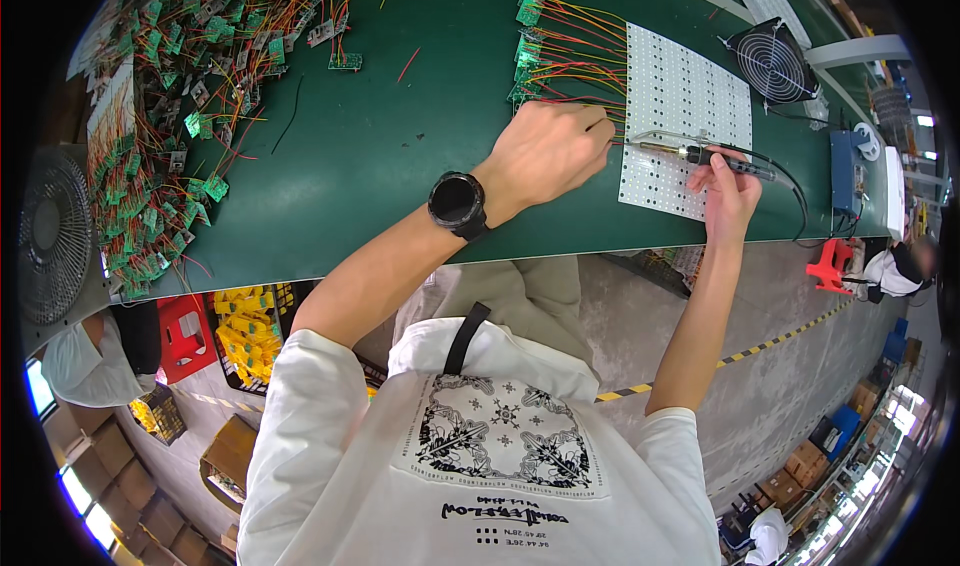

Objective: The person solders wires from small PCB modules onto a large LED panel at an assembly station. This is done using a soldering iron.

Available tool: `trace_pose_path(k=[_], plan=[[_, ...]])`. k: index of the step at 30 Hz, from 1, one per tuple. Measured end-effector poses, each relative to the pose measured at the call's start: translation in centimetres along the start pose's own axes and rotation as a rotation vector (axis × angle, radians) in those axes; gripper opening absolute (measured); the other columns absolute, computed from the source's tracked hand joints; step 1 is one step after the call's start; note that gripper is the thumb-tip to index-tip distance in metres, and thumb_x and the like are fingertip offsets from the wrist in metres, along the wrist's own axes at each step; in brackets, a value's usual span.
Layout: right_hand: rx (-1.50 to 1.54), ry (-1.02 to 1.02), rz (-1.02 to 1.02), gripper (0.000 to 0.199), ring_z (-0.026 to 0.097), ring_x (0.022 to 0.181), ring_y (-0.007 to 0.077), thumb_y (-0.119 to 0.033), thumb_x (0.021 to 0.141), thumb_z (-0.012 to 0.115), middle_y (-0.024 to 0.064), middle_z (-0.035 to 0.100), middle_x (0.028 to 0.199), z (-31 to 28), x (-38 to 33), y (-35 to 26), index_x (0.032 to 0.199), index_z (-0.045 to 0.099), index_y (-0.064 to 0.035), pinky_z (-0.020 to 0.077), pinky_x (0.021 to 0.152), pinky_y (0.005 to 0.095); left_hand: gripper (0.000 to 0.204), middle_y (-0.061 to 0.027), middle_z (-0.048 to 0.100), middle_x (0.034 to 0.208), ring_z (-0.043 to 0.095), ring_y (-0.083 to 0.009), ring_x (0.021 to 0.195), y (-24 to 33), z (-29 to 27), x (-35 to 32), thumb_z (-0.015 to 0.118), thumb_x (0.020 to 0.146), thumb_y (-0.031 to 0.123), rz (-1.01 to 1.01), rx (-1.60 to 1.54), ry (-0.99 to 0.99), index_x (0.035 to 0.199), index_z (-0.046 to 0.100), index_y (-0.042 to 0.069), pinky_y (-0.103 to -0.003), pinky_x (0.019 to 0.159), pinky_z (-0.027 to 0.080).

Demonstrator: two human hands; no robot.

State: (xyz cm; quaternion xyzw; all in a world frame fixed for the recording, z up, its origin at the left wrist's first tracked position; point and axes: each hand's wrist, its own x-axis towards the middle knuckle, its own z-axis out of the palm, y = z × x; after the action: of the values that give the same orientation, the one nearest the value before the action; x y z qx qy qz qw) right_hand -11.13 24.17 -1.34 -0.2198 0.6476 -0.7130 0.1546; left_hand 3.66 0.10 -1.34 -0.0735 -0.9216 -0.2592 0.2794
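My right hand [730,194] grips a soldering iron [712,156] by its black handle. The iron's metal tip points left, over the left edge of a white perforated board [690,96], with a thin metal tube running just above it. My left hand [555,151], a black watch on its wrist, is closed at that same edge. Its fingers pinch what looks like a thin red wire, mostly hidden by the hand. Beyond it, red and yellow wires [585,51] run from a column of small green circuit boards [528,51] to the perforated board.
A large heap of wired circuit boards [215,26] covers the left of the green table [370,166]. A small black fan [772,61] stands behind the perforated board. A blue box [848,171] sits at the right end. A bigger fan [55,231] is far left.
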Motion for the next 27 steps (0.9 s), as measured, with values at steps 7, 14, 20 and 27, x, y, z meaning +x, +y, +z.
trace_pose_path(k=[7,14,20,27], plan=[[0.063,0.045,-0.005,0.021,0.058,0.055,0.0175,-0.01,0.09,0.062,0.0114,0.063,0.07,0.3,0.3,0.2,0.103,0.062,0.0067,0.0434,0.052,0.0276,0.011,-0.0068,0.058,0.078,0.062,-0.0253,0.07,-0.1,-0.2,0.0,0.066,0.079,0.013,0.009,0.012,-0.024,0.081,0.061,0.004,-0.037,0.058,0.05],[0.05,0.098,0.032,0.021,0.058,0.054,0.0155,-0.012,0.089,0.065,0.0092,0.062,0.067,0.0,0.0,-0.2,0.101,0.062,0.0048,0.0423,0.051,0.0258,0.023,-0.0071,0.064,0.09,0.061,-0.0253,0.074,1.8,-4.6,1.7,0.071,0.076,0.016,0.044,0.073,0.225,0.094,0.062,0.005,-0.036,0.063,0.051],[0.07,0.055,0.041,0.02,0.056,0.054,0.0139,-0.011,0.089,0.064,0.0073,0.061,0.066,-0.3,0.0,-0.2,0.101,0.061,0.0039,0.0403,0.05,0.0252,0.02,-0.0101,0.059,0.088,0.061,-0.0297,0.08,-4.3,-11.0,-2.0,0.069,0.079,0.019,-0.452,0.597,0.197,0.088,0.057,0.006,-0.041,0.063,0.049],[0.085,0.042,0.027,0.017,0.057,0.054,0.0132,-0.01,0.089,0.063,0.0074,0.061,0.067,0.3,0.1,-0.4,0.099,0.061,0.0041,0.041,0.049,0.0245,0.029,-0.0084,0.065,0.081,0.063,-0.0296,0.074,-10.6,-14.7,-6.5,0.066,0.084,0.027,-0.796,0.583,0.198,0.096,0.059,0.002,-0.041,0.064,0.049]])
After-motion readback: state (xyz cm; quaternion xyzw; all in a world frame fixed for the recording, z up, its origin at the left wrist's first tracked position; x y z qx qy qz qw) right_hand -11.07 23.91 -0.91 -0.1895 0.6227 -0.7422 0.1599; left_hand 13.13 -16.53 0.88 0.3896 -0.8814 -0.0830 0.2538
